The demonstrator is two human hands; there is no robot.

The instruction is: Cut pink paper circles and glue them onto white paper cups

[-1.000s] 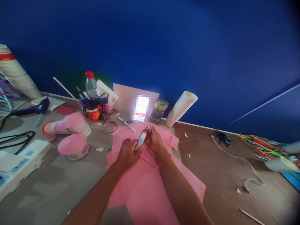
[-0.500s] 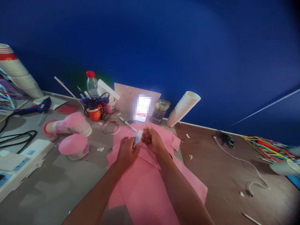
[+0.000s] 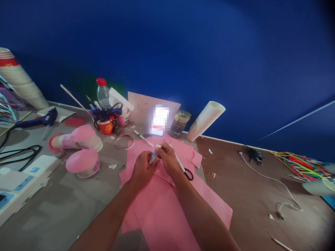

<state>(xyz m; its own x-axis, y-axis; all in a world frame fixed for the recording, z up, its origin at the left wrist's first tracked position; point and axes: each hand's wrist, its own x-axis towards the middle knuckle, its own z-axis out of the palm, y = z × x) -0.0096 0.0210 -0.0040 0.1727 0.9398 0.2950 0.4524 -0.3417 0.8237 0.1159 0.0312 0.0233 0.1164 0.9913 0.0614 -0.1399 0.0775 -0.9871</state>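
A small white glue stick (image 3: pixel 153 157) with a blue label stands tilted in my left hand (image 3: pixel 142 169), whose fingers are closed round its lower part. My right hand (image 3: pixel 168 158) pinches the white top end (image 3: pixel 158 146) of the stick between thumb and fingertips. Both hands are above overlapping sheets of pink paper (image 3: pixel 164 209). Just right of my right hand lies a white pen-like stick (image 3: pixel 180 163), and a black loop (image 3: pixel 188 174), like a scissor handle, shows at its near end. Beyond my left hand rests a white marker (image 3: pixel 143 138).
At the back are a bright phone screen (image 3: pixel 159 120), a glass jar (image 3: pixel 179 123) and leaning stacked paper cups (image 3: pixel 206 120). To the left sit pink-topped cups (image 3: pixel 82 162), a tape ring (image 3: pixel 124 142) and a blue glue gun (image 3: pixel 39 120). A white cable (image 3: pixel 272 179) lies right.
My right hand has turned and lowered, its fingertips now on the top of the glue stick. The pen-like stick and black loop beside it have come into fuller view.
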